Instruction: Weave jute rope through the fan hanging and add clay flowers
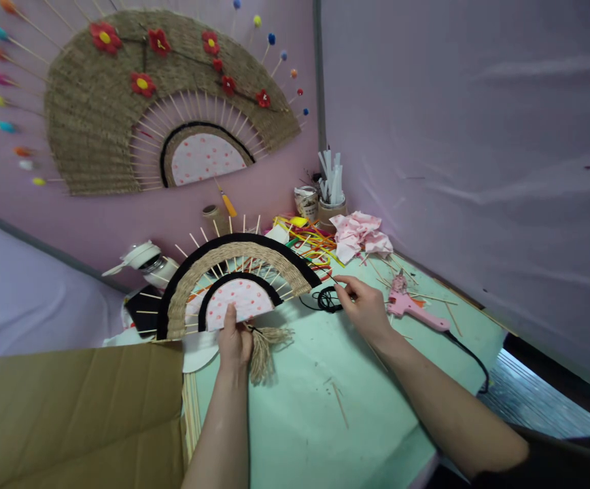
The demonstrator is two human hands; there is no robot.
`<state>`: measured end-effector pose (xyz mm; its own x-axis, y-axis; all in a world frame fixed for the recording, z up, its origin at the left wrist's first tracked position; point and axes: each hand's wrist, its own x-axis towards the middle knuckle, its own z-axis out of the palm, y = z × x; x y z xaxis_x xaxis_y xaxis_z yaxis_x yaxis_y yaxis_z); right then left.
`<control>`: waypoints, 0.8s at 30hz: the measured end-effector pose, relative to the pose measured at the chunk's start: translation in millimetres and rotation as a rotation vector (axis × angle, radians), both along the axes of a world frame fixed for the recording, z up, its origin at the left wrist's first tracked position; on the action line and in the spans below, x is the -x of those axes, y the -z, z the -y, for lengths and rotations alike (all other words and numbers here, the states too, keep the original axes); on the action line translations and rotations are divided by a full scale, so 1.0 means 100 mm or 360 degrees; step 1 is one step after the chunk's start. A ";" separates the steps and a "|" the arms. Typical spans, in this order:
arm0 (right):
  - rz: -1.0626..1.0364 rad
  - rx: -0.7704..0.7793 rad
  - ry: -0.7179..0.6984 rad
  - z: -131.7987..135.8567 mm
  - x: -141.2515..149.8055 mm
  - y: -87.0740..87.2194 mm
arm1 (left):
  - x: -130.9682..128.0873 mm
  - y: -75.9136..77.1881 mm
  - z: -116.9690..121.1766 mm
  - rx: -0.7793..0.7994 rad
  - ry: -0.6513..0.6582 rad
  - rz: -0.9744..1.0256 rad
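Observation:
My left hand grips a woven straw fan by its bottom edge, thumb over the pink-dotted half-circle panel. Black trim borders the fan, and thin wooden sticks poke out past its curved rim. A raffia tassel hangs beside my left hand. At the fan's right end, my right hand pinches a thin black cord between thumb and fingers. A loose coil of black cord lies on the green table just left of it.
A pink glue gun lies right of my right hand, its cable over the table edge. Behind are crumpled pink cloth, a jar of white strips and coloured pipe cleaners. Cardboard covers the left; a large flowered fan hangs on the wall.

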<state>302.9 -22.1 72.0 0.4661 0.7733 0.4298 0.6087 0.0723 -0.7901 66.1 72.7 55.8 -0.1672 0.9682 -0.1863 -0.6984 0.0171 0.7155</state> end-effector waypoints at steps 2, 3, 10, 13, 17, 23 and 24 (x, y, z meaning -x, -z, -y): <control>-0.0006 0.0050 -0.0007 0.00 -0.02 0.00 | -0.01 -0.01 0.01 -0.0009 0.0012 -0.0014; -0.0035 0.0077 -0.0009 -0.01 -0.02 0.00 | -0.02 -0.01 0.02 -0.0010 0.0018 -0.0021; -0.0496 0.0310 -0.0051 -0.05 -0.04 -0.05 | -0.04 0.00 0.03 -0.0049 0.0024 -0.0055; -0.0854 0.0424 -0.0214 -0.06 -0.03 -0.09 | -0.03 0.01 0.04 -0.0060 0.0034 -0.0060; -0.1043 0.0489 -0.0343 -0.06 0.00 -0.11 | -0.03 0.01 0.04 -0.0055 0.0059 -0.0057; -0.1037 0.0460 -0.0354 -0.06 -0.03 -0.09 | -0.02 -0.01 0.02 -0.0002 -0.0001 -0.0035; -0.1043 0.0450 -0.0368 -0.06 -0.04 -0.08 | -0.02 -0.01 0.02 0.0013 -0.0012 -0.0019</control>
